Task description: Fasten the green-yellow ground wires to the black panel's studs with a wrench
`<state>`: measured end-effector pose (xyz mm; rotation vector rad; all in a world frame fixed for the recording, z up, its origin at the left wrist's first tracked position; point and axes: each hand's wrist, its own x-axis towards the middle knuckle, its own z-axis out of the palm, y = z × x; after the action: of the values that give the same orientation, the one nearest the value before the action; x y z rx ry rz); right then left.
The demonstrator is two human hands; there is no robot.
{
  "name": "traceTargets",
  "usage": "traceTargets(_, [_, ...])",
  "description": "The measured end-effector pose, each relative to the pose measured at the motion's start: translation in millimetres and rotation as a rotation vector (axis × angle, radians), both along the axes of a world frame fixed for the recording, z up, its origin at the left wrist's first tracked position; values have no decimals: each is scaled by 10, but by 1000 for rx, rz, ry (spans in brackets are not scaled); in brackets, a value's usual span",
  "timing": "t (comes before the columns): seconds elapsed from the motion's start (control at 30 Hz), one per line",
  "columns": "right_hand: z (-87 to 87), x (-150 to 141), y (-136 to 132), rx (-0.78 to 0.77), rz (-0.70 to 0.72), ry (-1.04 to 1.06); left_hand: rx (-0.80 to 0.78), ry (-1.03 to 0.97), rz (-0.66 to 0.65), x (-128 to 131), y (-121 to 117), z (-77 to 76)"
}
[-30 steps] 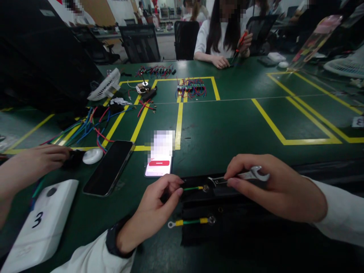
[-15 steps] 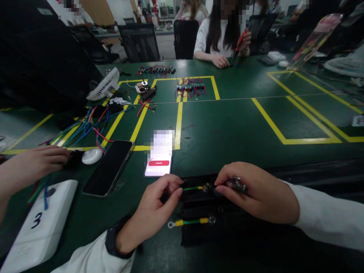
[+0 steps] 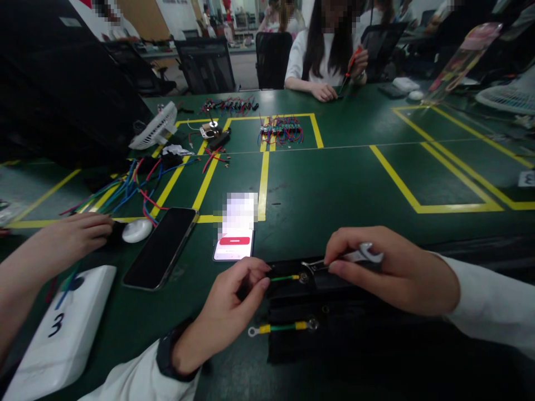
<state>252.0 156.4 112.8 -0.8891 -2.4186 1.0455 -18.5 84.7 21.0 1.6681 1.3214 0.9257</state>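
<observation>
Steel catches the light in the right hand [image 3: 397, 275]: a small open-ended wrench [image 3: 346, 259] lies pinched between thumb and fingertips, its far jaw sticking out above the knuckles and its near end set on a bolt [image 3: 304, 277] at the top edge of a black panel [image 3: 334, 323]. Held low and nearly flat like that, the tool can swing sideways without lifting off the fastener. The left hand [image 3: 228, 309] closes thumb and forefinger on a green-and-yellow ground wire [image 3: 284, 277] just beside the same bolt, seemingly to keep its ring lug from turning with the wrench. Lower on the panel a second ground wire [image 3: 280, 327] lies loose, one ring terminal at a second bolt and the other hanging off the panel's left edge. The panel itself sits at the near edge of a green table [image 3: 346, 184] marked with yellow tape lines. Just beyond the left hand lies a lit phone [image 3: 233, 242], and beside it a dark phone [image 3: 161, 245] face up. Further left, another person's hand [image 3: 71, 236] rests by a white puck-shaped thing [image 3: 137, 229], with a bundle of coloured wires [image 3: 125, 192] behind it and a white box marked 3 [image 3: 58, 328] in front. Across the table a seated person holds a red-handled tool [image 3: 353, 64].
</observation>
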Motion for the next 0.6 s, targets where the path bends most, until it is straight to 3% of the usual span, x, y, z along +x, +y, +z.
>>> traceTargets(0.13, [1,76,-31,16,-119,15,-5,-4,-4,-5,12,-6])
traceTargets(0.4, [-202,40,-154,65,-88,-75,10,2,4,51,42,30])
traceTargets(0.6, [-218,22,-115,81,-51,-112,16,1,11,68,28,50])
